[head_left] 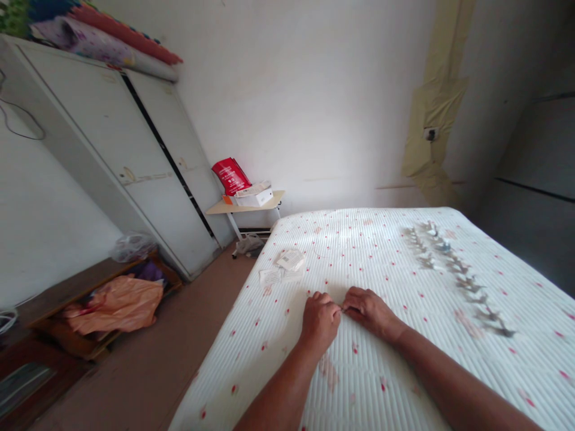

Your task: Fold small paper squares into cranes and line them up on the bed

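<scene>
Over the middle of the bed, my left hand [321,317] and my right hand [369,309] meet at the fingertips. Both are closed in a pinch around something very small; the fingers hide nearly all of it, so its kind cannot be made out. Beyond my left hand lie several printed paper sheets [291,259], partly stacked. To the right, two rows of small folded paper figures [467,282], shaped like paper cranes, run along the quilted cover and look blurred.
The bed [381,383] has a white ribbed cover with red dots. Behind its far left corner, a small table [218,208] carries a red bag [230,175] and a white box [254,197]. A grey cabinet [108,131] and a low shelf with an orange plastic bag [119,304] stand left.
</scene>
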`<action>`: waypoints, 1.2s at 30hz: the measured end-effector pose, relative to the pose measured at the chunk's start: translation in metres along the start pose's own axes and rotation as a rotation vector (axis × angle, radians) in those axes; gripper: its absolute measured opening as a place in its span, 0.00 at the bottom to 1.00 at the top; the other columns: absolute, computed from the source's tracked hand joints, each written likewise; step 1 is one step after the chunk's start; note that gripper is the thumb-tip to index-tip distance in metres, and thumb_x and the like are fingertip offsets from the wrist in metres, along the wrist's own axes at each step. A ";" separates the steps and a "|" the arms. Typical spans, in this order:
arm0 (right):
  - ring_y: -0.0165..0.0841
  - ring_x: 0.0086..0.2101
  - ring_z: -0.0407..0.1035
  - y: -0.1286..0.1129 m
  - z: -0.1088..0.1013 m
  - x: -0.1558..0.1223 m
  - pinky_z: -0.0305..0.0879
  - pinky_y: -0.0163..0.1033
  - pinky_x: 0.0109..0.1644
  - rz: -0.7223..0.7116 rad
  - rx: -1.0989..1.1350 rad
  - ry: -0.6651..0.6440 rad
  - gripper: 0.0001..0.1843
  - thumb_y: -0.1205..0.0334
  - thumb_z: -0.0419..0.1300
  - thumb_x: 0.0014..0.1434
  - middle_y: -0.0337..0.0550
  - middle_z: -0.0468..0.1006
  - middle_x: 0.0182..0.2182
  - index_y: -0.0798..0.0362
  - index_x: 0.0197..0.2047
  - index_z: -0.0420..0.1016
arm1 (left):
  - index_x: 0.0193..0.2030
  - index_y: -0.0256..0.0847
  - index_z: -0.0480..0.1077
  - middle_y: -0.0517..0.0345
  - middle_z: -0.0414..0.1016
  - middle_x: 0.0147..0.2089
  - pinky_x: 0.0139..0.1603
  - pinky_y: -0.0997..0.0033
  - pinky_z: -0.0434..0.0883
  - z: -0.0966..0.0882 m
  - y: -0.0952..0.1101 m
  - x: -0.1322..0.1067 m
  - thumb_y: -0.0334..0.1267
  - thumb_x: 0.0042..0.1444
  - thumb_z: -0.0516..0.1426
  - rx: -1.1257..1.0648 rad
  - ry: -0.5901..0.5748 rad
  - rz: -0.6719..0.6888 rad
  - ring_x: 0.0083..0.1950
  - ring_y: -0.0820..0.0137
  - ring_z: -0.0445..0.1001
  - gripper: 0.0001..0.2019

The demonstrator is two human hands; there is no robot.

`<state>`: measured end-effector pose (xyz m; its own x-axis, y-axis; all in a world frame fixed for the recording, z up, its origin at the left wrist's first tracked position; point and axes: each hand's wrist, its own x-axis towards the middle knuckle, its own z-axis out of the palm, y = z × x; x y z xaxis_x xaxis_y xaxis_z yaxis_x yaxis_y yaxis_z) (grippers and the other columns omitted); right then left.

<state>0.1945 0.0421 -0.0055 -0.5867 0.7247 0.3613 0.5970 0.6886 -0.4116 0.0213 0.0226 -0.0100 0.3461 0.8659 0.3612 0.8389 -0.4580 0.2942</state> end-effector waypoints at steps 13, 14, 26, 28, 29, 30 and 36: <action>0.29 0.32 0.67 0.000 0.002 0.005 0.58 0.31 0.35 0.102 0.014 -0.056 0.11 0.69 0.53 0.56 0.41 0.72 0.29 0.53 0.28 0.76 | 0.25 0.41 0.73 0.57 0.69 0.29 0.38 0.68 0.57 -0.001 0.002 0.000 0.30 0.51 0.55 0.013 -0.017 -0.014 0.36 0.69 0.64 0.08; 0.29 0.31 0.67 -0.001 0.002 0.007 0.59 0.31 0.35 0.127 0.017 -0.073 0.12 0.70 0.52 0.56 0.41 0.73 0.29 0.53 0.29 0.76 | 0.25 0.41 0.73 0.57 0.69 0.29 0.39 0.68 0.58 -0.001 0.002 0.000 0.30 0.50 0.55 -0.001 -0.017 -0.020 0.36 0.69 0.64 0.08; 0.35 0.29 0.71 -0.016 -0.011 0.043 0.56 0.33 0.28 0.474 -0.156 -0.354 0.09 0.66 0.56 0.46 0.46 0.78 0.27 0.53 0.27 0.79 | 0.28 0.43 0.76 0.61 0.74 0.30 0.41 0.71 0.62 0.004 -0.001 0.004 0.28 0.46 0.58 -0.197 -0.003 -0.202 0.36 0.72 0.68 0.06; 0.36 0.29 0.71 -0.016 -0.010 0.046 0.57 0.34 0.28 0.501 -0.175 -0.354 0.09 0.65 0.57 0.46 0.49 0.78 0.27 0.54 0.27 0.79 | 0.28 0.43 0.76 0.60 0.74 0.30 0.41 0.71 0.62 0.004 0.000 0.004 0.28 0.46 0.58 -0.194 -0.001 -0.218 0.36 0.72 0.68 0.07; 0.37 0.30 0.71 -0.017 -0.010 0.046 0.57 0.35 0.28 0.516 -0.183 -0.353 0.09 0.65 0.57 0.45 0.50 0.78 0.28 0.55 0.27 0.79 | 0.28 0.43 0.76 0.60 0.74 0.30 0.40 0.71 0.62 0.004 0.000 0.004 0.28 0.46 0.58 -0.192 -0.001 -0.224 0.36 0.72 0.68 0.07; 0.38 0.30 0.71 -0.017 -0.009 0.047 0.58 0.35 0.28 0.531 -0.189 -0.352 0.09 0.65 0.57 0.45 0.51 0.78 0.28 0.55 0.28 0.79 | 0.28 0.43 0.76 0.60 0.74 0.30 0.40 0.72 0.62 0.004 0.001 0.004 0.27 0.46 0.58 -0.189 0.000 -0.230 0.36 0.72 0.68 0.07; 0.37 0.32 0.71 -0.021 -0.008 0.045 0.57 0.35 0.29 0.606 -0.187 -0.327 0.08 0.64 0.56 0.47 0.50 0.77 0.29 0.55 0.28 0.77 | 0.30 0.43 0.76 0.60 0.74 0.32 0.42 0.72 0.62 0.001 0.004 0.005 0.29 0.46 0.58 -0.149 -0.027 -0.273 0.38 0.71 0.68 0.07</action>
<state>0.1600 0.0601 0.0266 -0.2389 0.9566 -0.1671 0.9366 0.1816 -0.2996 0.0272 0.0253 -0.0076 0.1291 0.9651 0.2278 0.8323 -0.2304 0.5043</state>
